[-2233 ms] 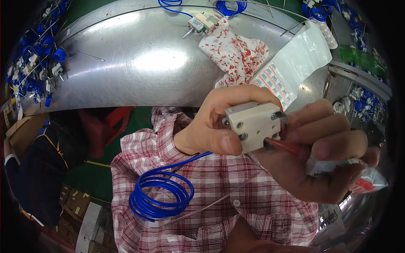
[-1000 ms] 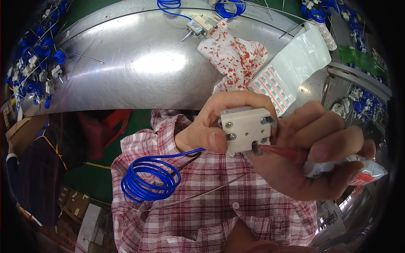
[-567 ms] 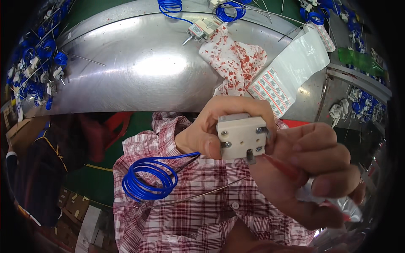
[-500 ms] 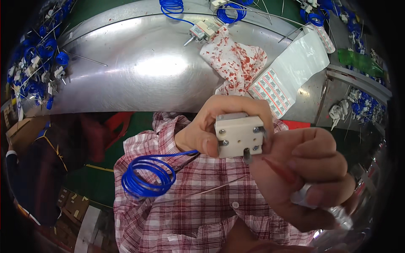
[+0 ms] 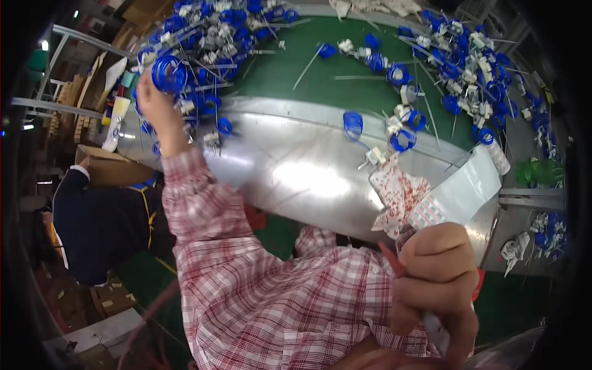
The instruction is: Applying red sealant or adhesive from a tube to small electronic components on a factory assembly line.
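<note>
My left hand (image 5: pixel 159 108) is stretched out to the far left, over a dense pile of capillary thermostats (image 5: pixel 203 43), small whitish blocks with blue coils and thin rods. A blue coil (image 5: pixel 168 74) shows at its closed fingers; the block they seem to hold is hidden. Close in at the right, my right hand (image 5: pixel 435 271) is curled into a fist. From it a red pointed piece (image 5: pixel 392 259) sticks out to the left, and a whitish piece (image 5: pixel 436 333) shows below the fingers; their kind is unclear. One thermostat (image 5: pixel 373 156) lies mid-bench beside a red-spotted white cloth (image 5: pixel 401 191).
A shiny metal bench top (image 5: pixel 308 179) curves across the middle, with a green surface (image 5: pixel 345 55) behind it. More thermostats are heaped at far right (image 5: pixel 481 74). A label sheet (image 5: pixel 462 191) lies right of the cloth. A person in dark clothing (image 5: pixel 105 228) is at left, by a cardboard box (image 5: pixel 114 166).
My left hand has swung from in front of my chest out to the far-left pile, carrying the thermostat with its blue coil. My right hand stays closed near my body. The view has shifted.
</note>
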The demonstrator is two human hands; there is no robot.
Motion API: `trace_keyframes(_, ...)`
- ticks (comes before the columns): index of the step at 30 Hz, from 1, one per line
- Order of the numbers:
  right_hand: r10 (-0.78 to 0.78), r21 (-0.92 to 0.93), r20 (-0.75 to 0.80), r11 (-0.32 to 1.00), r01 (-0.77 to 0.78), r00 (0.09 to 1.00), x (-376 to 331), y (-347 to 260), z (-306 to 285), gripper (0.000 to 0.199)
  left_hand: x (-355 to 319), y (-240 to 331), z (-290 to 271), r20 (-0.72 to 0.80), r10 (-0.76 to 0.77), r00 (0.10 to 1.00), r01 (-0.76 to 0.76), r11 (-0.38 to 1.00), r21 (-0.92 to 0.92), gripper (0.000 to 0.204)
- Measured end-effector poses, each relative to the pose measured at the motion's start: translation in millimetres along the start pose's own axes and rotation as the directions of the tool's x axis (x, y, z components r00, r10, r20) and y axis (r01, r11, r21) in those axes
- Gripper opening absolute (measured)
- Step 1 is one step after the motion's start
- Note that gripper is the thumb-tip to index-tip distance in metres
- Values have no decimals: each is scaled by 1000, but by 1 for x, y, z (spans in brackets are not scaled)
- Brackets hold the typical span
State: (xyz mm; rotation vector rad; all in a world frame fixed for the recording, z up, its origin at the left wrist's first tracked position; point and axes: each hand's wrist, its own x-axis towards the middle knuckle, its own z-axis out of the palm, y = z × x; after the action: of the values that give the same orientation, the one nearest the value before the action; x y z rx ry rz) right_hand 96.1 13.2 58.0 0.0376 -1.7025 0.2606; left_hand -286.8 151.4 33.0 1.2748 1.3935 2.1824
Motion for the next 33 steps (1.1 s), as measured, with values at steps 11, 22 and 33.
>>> trace_keyframes(11,89,45,-134,995,-84,987,35,-1,18,51,193,-139,-105,109,-117,987,-88,174,981,48)
trace_keyframes(22,318,-174,-363,900,-399,876,-26,-17,-31,34,-111,30,126,911,323,258,-729,684,-36,26)
trace_keyframes(33,236,-753,-492,367,-546,838,-76,-11,-37,21,-211,-8,125,1000,9,19,-727,687,7,44)
